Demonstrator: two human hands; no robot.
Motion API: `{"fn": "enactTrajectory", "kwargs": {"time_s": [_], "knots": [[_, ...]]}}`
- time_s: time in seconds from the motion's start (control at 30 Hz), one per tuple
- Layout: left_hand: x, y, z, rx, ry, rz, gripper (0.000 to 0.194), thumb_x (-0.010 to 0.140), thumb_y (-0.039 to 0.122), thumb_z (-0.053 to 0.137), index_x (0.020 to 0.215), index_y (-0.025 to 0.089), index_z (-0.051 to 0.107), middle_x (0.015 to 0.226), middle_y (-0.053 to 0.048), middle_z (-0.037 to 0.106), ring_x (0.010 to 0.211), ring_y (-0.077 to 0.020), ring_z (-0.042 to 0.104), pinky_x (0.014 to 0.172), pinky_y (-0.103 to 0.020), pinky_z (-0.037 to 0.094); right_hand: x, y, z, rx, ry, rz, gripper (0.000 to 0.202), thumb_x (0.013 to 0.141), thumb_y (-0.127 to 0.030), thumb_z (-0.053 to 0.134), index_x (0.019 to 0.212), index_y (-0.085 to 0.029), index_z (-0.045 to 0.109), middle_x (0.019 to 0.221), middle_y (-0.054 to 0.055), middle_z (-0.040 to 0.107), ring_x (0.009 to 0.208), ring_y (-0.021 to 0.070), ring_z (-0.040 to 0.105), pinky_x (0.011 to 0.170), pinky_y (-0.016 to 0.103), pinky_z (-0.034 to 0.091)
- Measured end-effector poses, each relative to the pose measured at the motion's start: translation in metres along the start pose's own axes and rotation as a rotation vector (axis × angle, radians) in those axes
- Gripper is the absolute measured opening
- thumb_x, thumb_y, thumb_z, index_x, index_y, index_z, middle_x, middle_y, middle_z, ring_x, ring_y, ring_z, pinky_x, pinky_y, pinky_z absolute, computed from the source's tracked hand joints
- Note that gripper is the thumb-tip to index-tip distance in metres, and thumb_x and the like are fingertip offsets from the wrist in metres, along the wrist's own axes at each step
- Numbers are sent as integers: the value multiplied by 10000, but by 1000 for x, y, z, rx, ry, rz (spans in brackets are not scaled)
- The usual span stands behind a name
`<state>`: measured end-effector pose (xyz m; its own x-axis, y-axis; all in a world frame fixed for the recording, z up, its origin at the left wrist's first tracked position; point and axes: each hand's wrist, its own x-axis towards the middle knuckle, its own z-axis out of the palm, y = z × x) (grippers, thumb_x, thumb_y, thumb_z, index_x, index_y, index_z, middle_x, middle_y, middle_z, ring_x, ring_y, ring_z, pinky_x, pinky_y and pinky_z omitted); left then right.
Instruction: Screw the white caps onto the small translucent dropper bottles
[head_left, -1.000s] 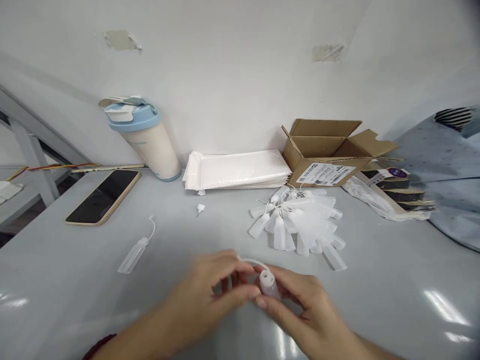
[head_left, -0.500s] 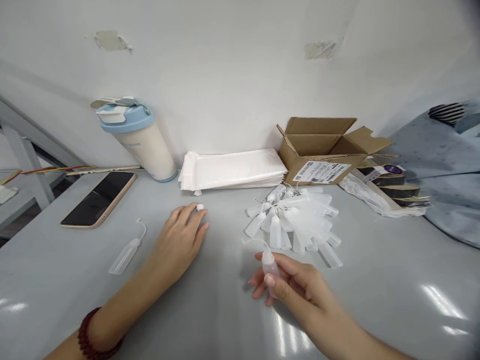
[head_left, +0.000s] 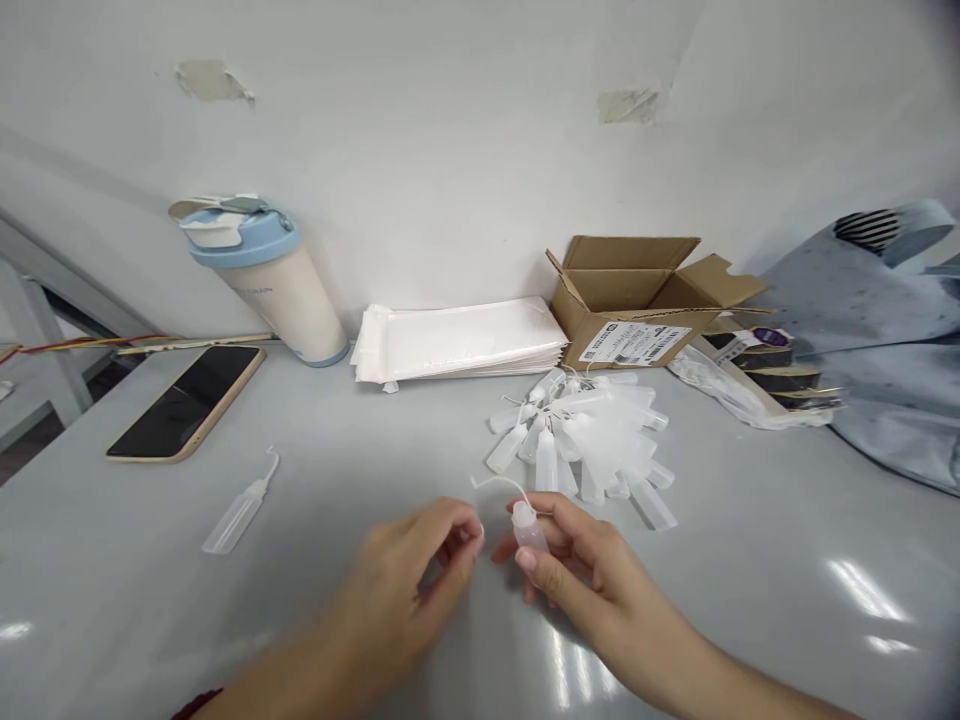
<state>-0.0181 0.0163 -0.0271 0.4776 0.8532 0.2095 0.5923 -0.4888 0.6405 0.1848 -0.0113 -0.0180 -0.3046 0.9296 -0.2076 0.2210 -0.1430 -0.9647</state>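
While the right hand (head_left: 592, 575) grips a small translucent bottle (head_left: 530, 534) between thumb and fingers, neck up, the left hand (head_left: 420, 575), just beside it, pinches a white bit (head_left: 481, 531), mostly hidden. Risks, judged: squeezing too hard could buckle the soft wall and make the bottle slip; the curved strand (head_left: 504, 480) at its neck could catch the left hand. Beyond, on the grey table (head_left: 360, 455), similar bottles (head_left: 600, 435) lie heaped near a cardboard carton (head_left: 637, 340)

Cup (head_left: 274, 290): lettering ending "AIN"; carton label (head_left: 635, 343): print too small.
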Motion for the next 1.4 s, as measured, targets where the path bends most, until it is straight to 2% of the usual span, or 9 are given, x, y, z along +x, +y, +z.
{"fn": "enactTrajectory", "kwargs": {"time_s": [0.1,0.2,0.33,0.67,0.8,0.93,1.1,1.27,1.4], "knots": [[-2,8,1,-246,-18,-102,21,895,241,512,900,243,532,691,46,680,588,-122,674,479,-171,503,1,-2,1,-10,-11,4,181,949,-373,480,1011,-203,488,650,-54,508,587,119,445,542,239,334],[0,10,-3,-413,31,-220,94,875,275,566,965,254,580,745,36,719,657,-138,710,561,-190,558,0,-5,3,-41,-39,-3,151,932,-355,503,915,-206,481,621,-76,423,551,103,360,514,228,294],[2,9,-6,-559,-26,-275,63,873,265,594,923,260,632,735,48,726,672,-119,712,612,-174,562,-1,-6,4,-111,-59,-9,140,899,-339,546,892,-203,512,608,-73,415,525,102,358,475,218,279],[5,10,-6,-554,-144,-300,88,851,301,613,818,225,639,677,41,665,621,-113,621,556,-175,487,-5,-7,3,-337,-37,-180,287,931,-333,476,986,-140,680,742,49,628,652,175,553,611,294,423],[8,12,-12,-551,-178,-332,78,820,272,646,781,207,663,705,33,668,661,-113,622,585,-161,487,-6,-6,2,-232,-39,-69,320,926,-386,482,984,-157,698,745,48,641,665,177,554,611,291,411],[7,11,-11,-493,-131,-177,32,826,188,651,808,202,673,731,33,685,661,-101,630,635,-156,499,-3,-4,-1,12,-117,102,405,918,-502,485,909,-161,703,687,15,592,554,112,430,516,242,329],[5,8,-7,-483,-12,93,165,830,42,604,850,193,669,850,-8,693,755,-104,658,690,-159,508,-1,0,-1,146,-148,185,469,901,-575,506,885,-142,685,646,-15,533,478,67,300,446,220,250],[3,8,-9,-676,-64,-51,137,805,84,654,814,212,702,864,-10,676,754,-113,655,650,-166,525,-3,-3,1,87,-121,126,437,903,-540,510,927,-147,699,655,-7,569,482,71,331,449,217,261],[3,9,-11,-870,-117,-275,99,782,148,714,736,231,742,857,1,690,777,-113,653,673,-166,518,-4,-7,1,-56,-60,7,358,923,-451,498,921,-164,712,702,35,655,595,131,511,535,242,375]]}}
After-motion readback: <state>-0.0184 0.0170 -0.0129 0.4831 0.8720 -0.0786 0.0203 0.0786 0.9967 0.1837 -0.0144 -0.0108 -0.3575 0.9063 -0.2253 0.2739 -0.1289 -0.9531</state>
